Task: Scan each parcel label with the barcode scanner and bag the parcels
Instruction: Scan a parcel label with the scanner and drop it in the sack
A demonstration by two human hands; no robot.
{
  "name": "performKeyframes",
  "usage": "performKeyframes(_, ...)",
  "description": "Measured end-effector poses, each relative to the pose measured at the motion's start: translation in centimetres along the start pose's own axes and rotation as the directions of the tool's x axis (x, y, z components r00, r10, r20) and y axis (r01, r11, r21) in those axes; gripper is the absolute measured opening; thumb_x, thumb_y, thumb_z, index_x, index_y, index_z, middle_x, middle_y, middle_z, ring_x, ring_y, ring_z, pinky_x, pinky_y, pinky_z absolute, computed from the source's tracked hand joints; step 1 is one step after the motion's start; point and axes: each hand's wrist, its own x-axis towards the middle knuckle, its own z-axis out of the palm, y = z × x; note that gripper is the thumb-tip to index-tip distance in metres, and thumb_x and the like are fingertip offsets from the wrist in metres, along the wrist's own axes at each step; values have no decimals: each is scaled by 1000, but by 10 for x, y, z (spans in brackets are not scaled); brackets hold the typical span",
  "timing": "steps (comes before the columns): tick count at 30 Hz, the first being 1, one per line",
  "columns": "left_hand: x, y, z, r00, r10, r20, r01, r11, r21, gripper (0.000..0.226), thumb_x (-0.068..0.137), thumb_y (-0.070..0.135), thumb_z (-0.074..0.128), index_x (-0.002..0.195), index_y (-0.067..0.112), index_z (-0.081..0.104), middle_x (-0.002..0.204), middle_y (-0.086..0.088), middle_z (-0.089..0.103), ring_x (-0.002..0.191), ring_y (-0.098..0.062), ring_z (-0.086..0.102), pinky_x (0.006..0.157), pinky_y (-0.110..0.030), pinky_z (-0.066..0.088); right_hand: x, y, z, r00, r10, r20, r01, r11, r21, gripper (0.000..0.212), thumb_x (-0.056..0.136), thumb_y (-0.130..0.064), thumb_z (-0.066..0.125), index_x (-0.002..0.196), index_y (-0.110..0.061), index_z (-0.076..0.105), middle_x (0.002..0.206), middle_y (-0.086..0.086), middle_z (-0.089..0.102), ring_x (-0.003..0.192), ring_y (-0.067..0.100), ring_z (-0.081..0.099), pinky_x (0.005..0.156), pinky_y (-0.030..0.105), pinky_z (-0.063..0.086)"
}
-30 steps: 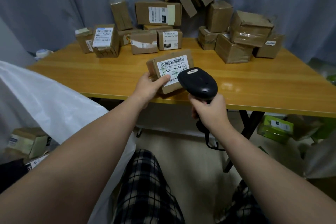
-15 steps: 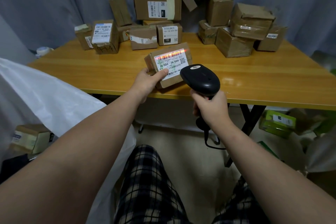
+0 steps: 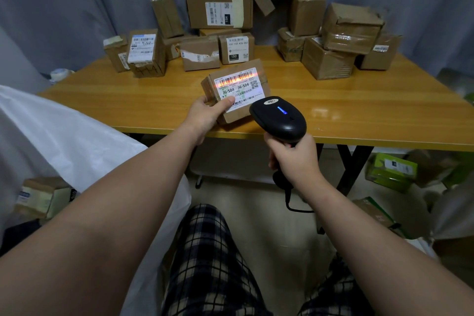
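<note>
Head view: left hand (image 3: 205, 117) grips small cardboard parcel (image 3: 237, 93) at near left corner, thumb pressed flat on white label (image 3: 239, 88), other fingers curled behind box. Parcel tilted up over near edge of glossy wooden table (image 3: 359, 113). Red scan line crosses label's top barcode. Right hand (image 3: 295, 155) wraps curled fingers round handle of barcode scanner (image 3: 278, 117): smooth black plastic, rounded head, blue light lit, head just beside parcel. Stack of taped brown boxes (image 3: 331, 38) at table's far side. White plastic bag (image 3: 64, 141) at left, crinkled.
</note>
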Motion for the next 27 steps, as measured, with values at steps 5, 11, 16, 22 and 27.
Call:
performKeyframes(5,1,-1,-1,1000,-8,3,8,1000,-2,50,84,37,71,124,21,46,120,-3,62,107,-19,62,96,-35,51,-1,0,1,1000,11,8,-11,1000,2,12,88,-10,67,80,-2,63,51,3,53,42,16,54,45,28,48)
performKeyframes(11,-1,-3,1,999,33,4,-33,999,-9,62,83,34,72,133,15,41,122,-4,60,106,-18,63,93,-35,53,2,-5,1,1000,2,19,-3,1000,17,18,88,-10,66,71,-10,60,52,5,52,42,16,53,45,26,46)
performKeyframes(16,-7,-6,-8,995,80,-59,-81,997,-19,62,83,33,73,132,16,40,119,1,59,101,-12,62,83,-24,52,8,-12,10,1000,-1,30,0,1000,6,23,89,-10,66,68,-12,57,44,-3,50,38,14,52,44,23,45)
performKeyframes(22,-43,3,-47,962,200,-185,-211,977,-37,51,83,26,74,120,20,40,106,9,61,91,4,61,69,-12,52,6,-36,49,987,-45,156,30,995,98,17,89,-7,66,73,-8,59,54,10,52,46,20,53,48,27,45)
performKeyframes(27,-111,-31,-112,872,232,-430,-261,965,-9,57,80,19,76,120,19,36,110,15,56,92,9,61,76,-13,52,-3,-39,105,951,-74,299,28,987,156,19,83,-5,73,87,-22,64,77,-9,67,71,-3,62,64,12,49)
